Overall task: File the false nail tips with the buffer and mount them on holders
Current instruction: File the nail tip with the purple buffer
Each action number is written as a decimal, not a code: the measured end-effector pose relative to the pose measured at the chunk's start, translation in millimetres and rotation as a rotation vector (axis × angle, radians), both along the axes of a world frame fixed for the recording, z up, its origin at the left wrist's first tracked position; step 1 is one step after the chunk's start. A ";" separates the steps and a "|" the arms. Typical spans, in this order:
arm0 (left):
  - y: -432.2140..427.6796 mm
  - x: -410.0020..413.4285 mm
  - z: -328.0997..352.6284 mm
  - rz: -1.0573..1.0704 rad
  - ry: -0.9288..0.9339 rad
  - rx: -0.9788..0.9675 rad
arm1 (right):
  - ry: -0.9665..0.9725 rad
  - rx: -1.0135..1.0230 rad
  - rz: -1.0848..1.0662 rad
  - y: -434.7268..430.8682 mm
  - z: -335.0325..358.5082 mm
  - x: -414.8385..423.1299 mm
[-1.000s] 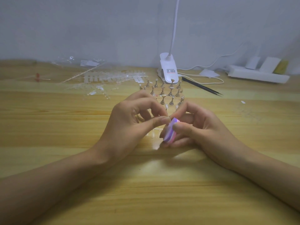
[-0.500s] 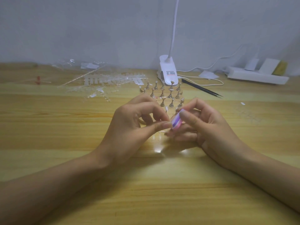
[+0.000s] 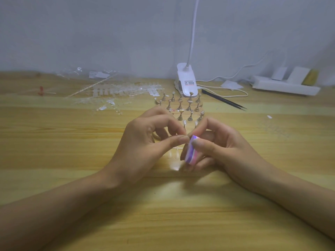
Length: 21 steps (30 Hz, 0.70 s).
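Buffer (image 3: 191, 153) location, please?
— Tilted in my right hand (image 3: 223, 147), thumb across its striped face, fingers curled behind, just above the table (image 3: 163, 214).
— And the left hand (image 3: 145, 140)?
— Thumb and forefinger pinched together, right beside the buffer's top end; I cannot tell what they pinch. The holders (image 3: 183, 105) stand in rows just behind both hands, loose nail tips (image 3: 117, 93) farther back left, a white lamp (image 3: 186, 82) behind.

A pale grey wall (image 3: 90, 33) rises behind a light wooden table (image 3: 54, 142), where a white clip lamp (image 3: 186, 82) stands.
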<state>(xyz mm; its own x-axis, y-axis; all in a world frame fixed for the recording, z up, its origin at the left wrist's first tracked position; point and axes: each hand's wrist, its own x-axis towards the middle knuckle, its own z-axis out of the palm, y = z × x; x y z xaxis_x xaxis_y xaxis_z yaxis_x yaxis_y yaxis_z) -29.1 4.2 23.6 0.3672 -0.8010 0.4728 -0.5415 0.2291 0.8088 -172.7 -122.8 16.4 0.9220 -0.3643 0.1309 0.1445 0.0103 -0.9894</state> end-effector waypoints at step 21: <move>-3.4 4.0 -2.0 0.030 0.097 0.054 | -0.034 0.144 -0.133 -3.5 0.8 0.2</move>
